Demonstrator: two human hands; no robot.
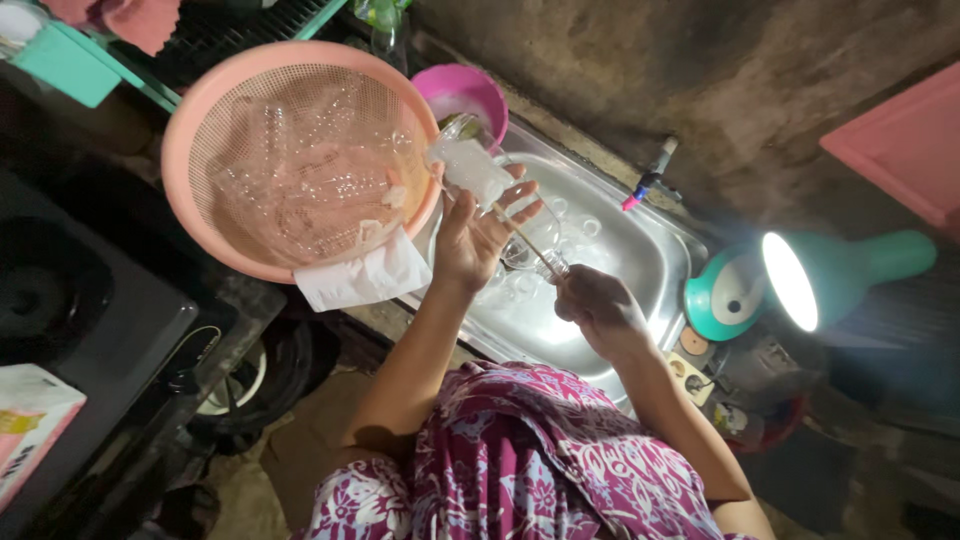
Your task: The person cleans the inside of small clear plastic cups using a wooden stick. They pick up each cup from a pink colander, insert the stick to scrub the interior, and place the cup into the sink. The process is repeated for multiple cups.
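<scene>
Over the steel sink [655, 262], a clear glass bottle [470, 165] held up, soapy and wet. Left hand [478, 232] wrapped around its body, fingers partly spread. Right hand [598, 305] closed on the end of a thin brush rod [525, 243] running into the bottle. Likely slick, rigid, breakable: best gripped around the wide middle, not the neck. Just beside, a pink colander [205, 130] of clear glassware, a white cloth [365, 280] beneath it; behind, a pink bowl [480, 90]; off right, a lit teal lamp [800, 280].
</scene>
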